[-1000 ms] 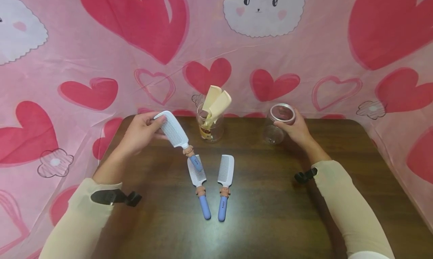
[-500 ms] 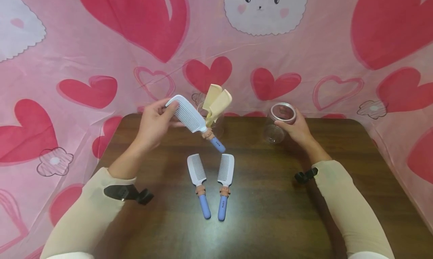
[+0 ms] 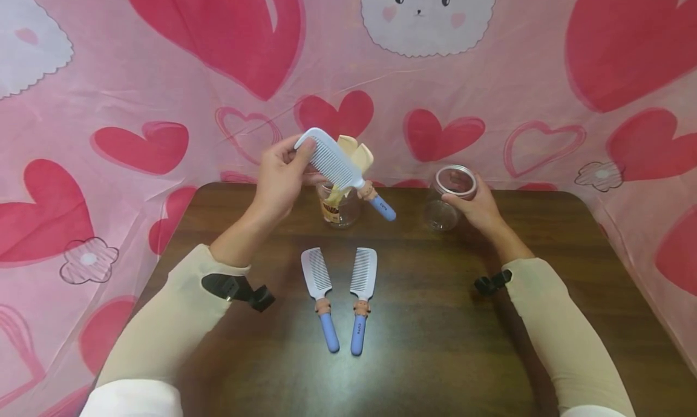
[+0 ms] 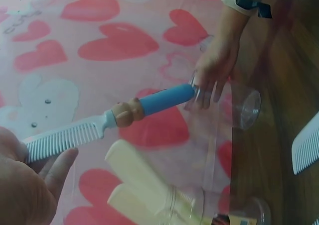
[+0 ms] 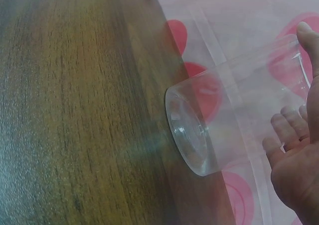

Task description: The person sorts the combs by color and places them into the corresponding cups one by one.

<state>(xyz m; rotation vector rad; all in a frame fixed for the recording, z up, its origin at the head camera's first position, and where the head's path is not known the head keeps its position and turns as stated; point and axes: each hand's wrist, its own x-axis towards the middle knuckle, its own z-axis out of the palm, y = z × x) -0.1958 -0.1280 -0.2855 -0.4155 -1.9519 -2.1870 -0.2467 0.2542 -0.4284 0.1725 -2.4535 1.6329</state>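
My left hand [image 3: 283, 178] pinches a white comb [image 3: 333, 163] by its toothed head, in the air in front of the jar with the cream combs. Its blue handle [image 4: 167, 99] points down and right in the head view, below a small brown figure at the neck. My right hand [image 3: 479, 208] grips a clear jar [image 3: 442, 214] near its silver rim, thumb in front and fingers round the far side. That jar stands upright on the table, and nothing shows inside it in the right wrist view. Two more white combs with blue handles, a left comb [image 3: 317, 275] and a right comb [image 3: 363, 278], lie in mid-table.
A second clear jar [image 3: 348, 214] with a label holds cream combs [image 4: 134, 172], partly covered by the held comb in the head view. Behind the brown wooden table [image 3: 435, 344] hangs a pink cloth [image 3: 218, 72] with hearts.
My left hand has carried the white comb right and upward, from over the left lying comb to before the cream combs. My right hand and its jar have stayed in place.
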